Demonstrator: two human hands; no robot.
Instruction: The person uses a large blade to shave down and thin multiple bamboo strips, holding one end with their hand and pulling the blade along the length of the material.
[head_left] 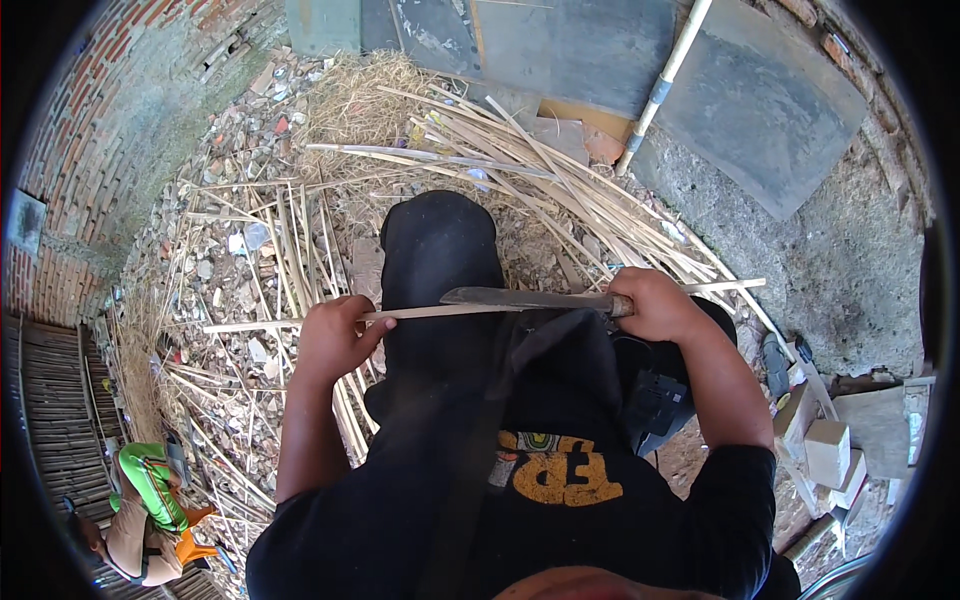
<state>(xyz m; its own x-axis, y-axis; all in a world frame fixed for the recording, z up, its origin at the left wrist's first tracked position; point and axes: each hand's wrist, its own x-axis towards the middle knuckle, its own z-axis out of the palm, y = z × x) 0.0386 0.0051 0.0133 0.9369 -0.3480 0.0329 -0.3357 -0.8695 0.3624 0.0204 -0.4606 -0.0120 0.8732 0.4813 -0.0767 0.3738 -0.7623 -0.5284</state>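
Observation:
A long pale bamboo strip (pixel 440 311) lies crosswise over my dark-trousered knee, its ends reaching past both hands. My left hand (pixel 338 338) is closed around the strip to the left of the knee, thumb toward the middle. On the other side, my right hand (pixel 655 303) grips the wooden handle of a machete (pixel 530 298). Its dark blade points left and rests along the strip over my lap. The strip shows again beyond my right hand; whether those fingers also touch it is hidden.
Loose bamboo strips (pixel 560 190) are heaped ahead on rubble-strewn ground, with dry straw (pixel 365 95) behind. A pale pole (pixel 665 85) leans by grey sheets (pixel 580 50). Another person (pixel 145 520) sits at lower left. Wooden blocks (pixel 828 453) stand at right.

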